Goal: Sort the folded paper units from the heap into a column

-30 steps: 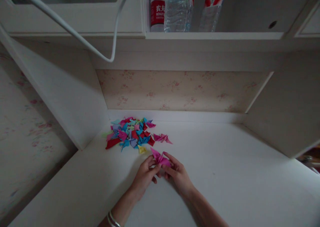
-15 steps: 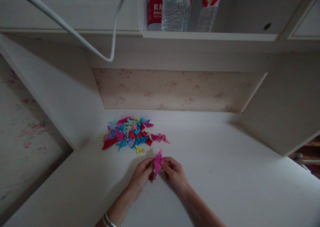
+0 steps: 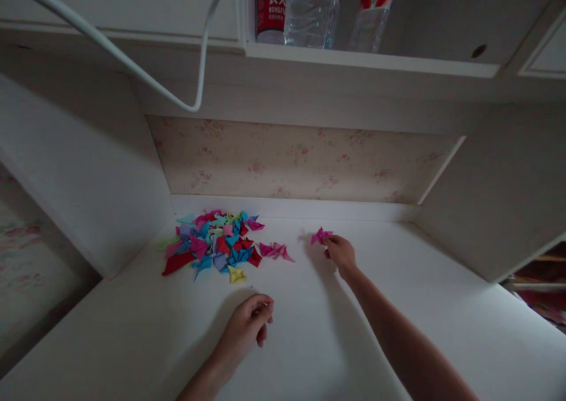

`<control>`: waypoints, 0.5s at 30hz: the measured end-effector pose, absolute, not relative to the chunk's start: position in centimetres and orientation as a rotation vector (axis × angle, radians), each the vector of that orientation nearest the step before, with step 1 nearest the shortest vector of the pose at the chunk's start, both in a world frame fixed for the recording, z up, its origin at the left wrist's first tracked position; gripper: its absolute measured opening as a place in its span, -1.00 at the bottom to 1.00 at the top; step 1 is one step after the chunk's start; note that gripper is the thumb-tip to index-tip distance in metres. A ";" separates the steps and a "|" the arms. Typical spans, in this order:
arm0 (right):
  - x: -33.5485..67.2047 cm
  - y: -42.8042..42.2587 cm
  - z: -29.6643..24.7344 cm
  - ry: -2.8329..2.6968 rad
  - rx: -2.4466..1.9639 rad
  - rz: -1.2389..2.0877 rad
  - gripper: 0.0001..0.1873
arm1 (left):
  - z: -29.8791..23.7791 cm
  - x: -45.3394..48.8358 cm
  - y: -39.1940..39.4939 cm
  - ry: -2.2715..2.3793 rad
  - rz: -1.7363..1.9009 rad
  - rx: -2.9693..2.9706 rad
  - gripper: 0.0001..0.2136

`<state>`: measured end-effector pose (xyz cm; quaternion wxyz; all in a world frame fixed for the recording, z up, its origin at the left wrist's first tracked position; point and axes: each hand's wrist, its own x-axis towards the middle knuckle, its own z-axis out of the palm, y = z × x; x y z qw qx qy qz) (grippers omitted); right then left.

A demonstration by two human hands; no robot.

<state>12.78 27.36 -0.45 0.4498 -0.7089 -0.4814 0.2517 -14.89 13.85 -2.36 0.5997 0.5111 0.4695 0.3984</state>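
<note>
Now the right hand (image 3: 340, 253) pinches a magenta folded paper (image 3: 319, 236) toward the counter's (image 3: 305, 324) far side, right of the colourful paper pile (image 3: 216, 242); nearer, the left hand (image 3: 247, 323) hovers half-open, loosely curled.

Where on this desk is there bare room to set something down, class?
Free: desk between the right hand and right-side panel; also between that hand and the left hand. Crowded: back left, under the folded-paper heap.

Bottles (image 3: 308, 20) on shelf (image 3: 433, 65) (red labels (image 3: 271, 6)), floral wallpaper (image 3: 278, 159) below.
</note>
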 end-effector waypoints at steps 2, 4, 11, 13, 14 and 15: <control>14.6 29.4 -0.2 -1.200 -1.837 0.543 -0.71 | -2.3 -14.9 13.8 1.094 0.909 1.204 -0.70; 15.8 31.0 -0.2 -1.209 -1.911 0.474 -0.70 | -2.3 -14.8 13.9 1.103 0.899 1.222 -0.71; 16.4 34.8 -1.3 -1.243 -2.046 0.371 -0.67 | -2.1 -14.8 14.4 1.139 0.886 1.230 -0.67; 16.3 35.4 -1.6 -1.269 -2.052 0.355 -0.66 | -2.1 -14.8 14.6 1.156 0.891 1.220 -0.65; 16.2 35.6 -1.7 -1.281 -2.053 0.348 -0.66 | -2.1 -14.8 14.7 1.159 0.890 1.218 -0.64; 16.2 35.7 -1.7 -1.292 -2.053 0.342 -0.65 | -2.1 -14.8 14.7 1.160 0.885 1.219 -0.64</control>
